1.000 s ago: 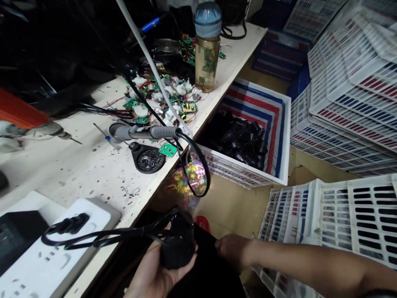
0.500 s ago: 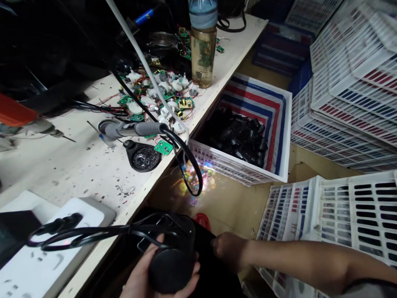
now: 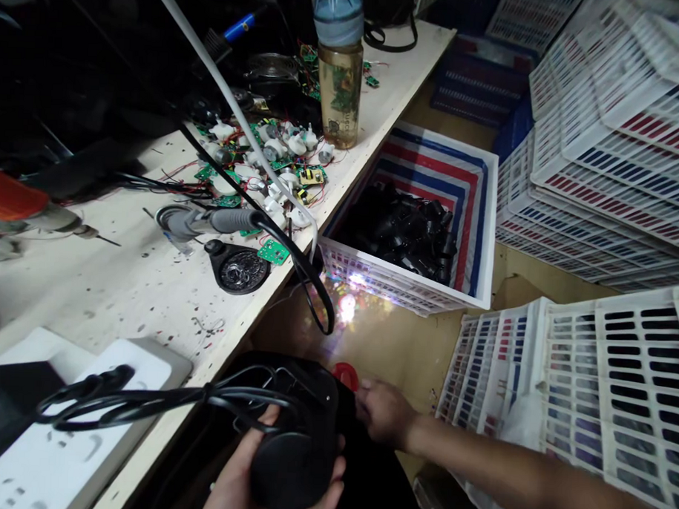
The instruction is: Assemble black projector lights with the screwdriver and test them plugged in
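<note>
My left hand (image 3: 240,470) is closed around a black device (image 3: 290,464) with a round disc-shaped part and a bracket-like part beyond it. A bundled black cable (image 3: 145,405) runs from it leftward over the table edge to a white power strip (image 3: 138,366). To the right, my right hand (image 3: 387,410) is closed with its fingers curled, apart from the device, close to the dark cloth over my lap. What its fingers hold, if anything, is hidden. Behind it, a red object (image 3: 346,375) shows partly. Coloured light spots (image 3: 346,307) with a bright white centre fall on the floor.
The pale table (image 3: 165,297) bears a soldering iron (image 3: 207,220) in its holder, green circuit boards (image 3: 273,251), an orange-bodied screwdriver (image 3: 18,199) and a bottle (image 3: 339,84). A crate (image 3: 488,237) of black parts stands on the floor. White crates (image 3: 619,383) are at right.
My right hand has shifted slightly up and left, and its forearm now slants more. The light spots have moved right and up on the floor. My left hand keeps the device.
</note>
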`<state>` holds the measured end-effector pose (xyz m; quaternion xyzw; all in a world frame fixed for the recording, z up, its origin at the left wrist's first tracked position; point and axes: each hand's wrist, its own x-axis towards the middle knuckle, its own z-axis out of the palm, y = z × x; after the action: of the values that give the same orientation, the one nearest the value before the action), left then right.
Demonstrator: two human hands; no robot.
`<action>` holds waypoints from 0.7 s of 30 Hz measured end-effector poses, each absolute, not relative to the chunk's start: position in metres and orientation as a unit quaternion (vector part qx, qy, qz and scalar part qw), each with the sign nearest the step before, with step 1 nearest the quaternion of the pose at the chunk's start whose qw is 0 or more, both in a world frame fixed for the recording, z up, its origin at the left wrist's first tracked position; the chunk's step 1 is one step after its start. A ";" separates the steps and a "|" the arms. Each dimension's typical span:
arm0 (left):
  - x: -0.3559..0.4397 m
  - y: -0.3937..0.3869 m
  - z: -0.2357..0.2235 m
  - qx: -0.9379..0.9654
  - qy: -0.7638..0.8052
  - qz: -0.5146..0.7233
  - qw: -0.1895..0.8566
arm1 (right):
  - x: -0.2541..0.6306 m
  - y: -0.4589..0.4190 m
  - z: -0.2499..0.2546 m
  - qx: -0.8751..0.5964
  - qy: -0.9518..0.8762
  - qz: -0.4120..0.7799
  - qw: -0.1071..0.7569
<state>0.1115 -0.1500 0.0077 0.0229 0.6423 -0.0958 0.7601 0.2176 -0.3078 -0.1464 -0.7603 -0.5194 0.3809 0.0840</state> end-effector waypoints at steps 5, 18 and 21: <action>0.109 -0.151 0.001 0.040 0.652 -0.080 0.753 | 0.199 -0.304 -0.128 -0.807 -0.439 0.349 0.184; 0.098 -0.153 -0.003 0.057 0.654 -0.065 0.751 | 0.217 -0.266 -0.085 -0.674 -0.605 0.207 0.370; 0.098 -0.152 -0.004 0.057 0.648 -0.072 0.756 | 0.213 -0.265 -0.093 -0.659 -0.586 0.204 0.425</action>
<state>0.0980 -0.1525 -0.0039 0.0574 0.6479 -0.0718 0.7562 0.2135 -0.2654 -0.0933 -0.6589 -0.5865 0.2038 0.4248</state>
